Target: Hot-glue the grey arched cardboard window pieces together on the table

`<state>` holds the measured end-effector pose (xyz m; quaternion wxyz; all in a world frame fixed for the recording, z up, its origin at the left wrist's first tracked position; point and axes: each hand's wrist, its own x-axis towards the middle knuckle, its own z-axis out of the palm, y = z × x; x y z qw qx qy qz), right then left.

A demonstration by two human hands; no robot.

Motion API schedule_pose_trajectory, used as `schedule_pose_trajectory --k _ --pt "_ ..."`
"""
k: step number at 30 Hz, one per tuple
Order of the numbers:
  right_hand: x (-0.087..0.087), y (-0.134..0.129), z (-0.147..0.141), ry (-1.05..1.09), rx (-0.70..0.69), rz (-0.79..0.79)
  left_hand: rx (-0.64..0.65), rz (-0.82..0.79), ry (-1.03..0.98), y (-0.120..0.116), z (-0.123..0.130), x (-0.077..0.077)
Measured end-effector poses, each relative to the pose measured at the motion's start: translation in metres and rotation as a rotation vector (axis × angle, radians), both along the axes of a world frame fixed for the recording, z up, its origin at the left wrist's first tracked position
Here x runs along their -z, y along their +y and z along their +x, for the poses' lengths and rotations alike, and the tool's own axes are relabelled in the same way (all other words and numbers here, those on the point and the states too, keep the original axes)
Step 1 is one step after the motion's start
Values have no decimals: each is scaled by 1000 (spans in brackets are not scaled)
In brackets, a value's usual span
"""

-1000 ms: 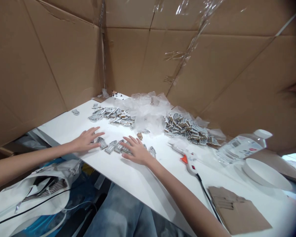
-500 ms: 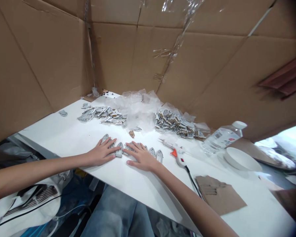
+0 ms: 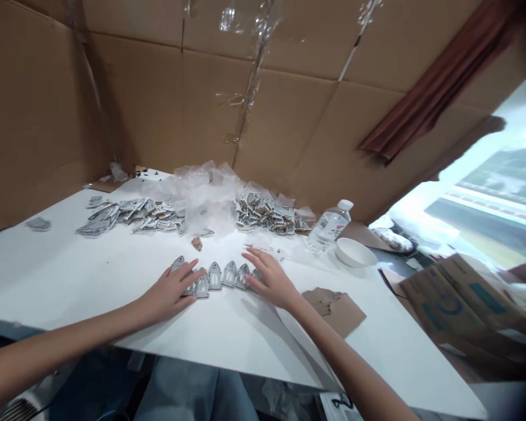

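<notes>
A row of small grey arch-shaped pieces (image 3: 214,276) with pointed tops and slotted middles lies on the white table (image 3: 158,339) in front of me. My left hand (image 3: 169,292) rests at the row's left end, fingers spread over a couple of the pieces. At the right end is my right hand (image 3: 274,282), fingers apart, partly covering the last pieces. Just past its fingertips the white glue gun (image 3: 265,250) shows in part, the rest hidden behind the hand. Neither hand grips anything that I can see.
Two heaps of grey pieces, left (image 3: 144,215) and right (image 3: 267,213), flank crumpled clear plastic bags (image 3: 210,199). Rightward are a water bottle (image 3: 331,227), a white bowl (image 3: 355,252) and a torn cardboard piece (image 3: 337,310). Cardboard walls (image 3: 170,105) enclose the back.
My view has turned to the right. My right hand has shifted right along the row, uncovering several middle pieces and coming in front of the glue gun. My left hand stays at the left end.
</notes>
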<state>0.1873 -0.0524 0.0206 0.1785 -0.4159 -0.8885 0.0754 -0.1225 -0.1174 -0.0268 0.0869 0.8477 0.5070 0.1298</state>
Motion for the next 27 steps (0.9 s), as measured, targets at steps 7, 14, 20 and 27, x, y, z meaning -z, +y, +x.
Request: schedule_pose_trajectory --k 7,14,20,27 --pt "-4 42 81 126 549 28 -66 32 -117 21 -6 -21" --pt "2 43 143 127 794 -42 -127 97 -350 68 -9 -21" --pt "9 39 174 122 931 -33 -273 138 -442 97 -38 4" --pt "-17 73 229 55 1153 -13 -304 248 -392 109 -63 24"
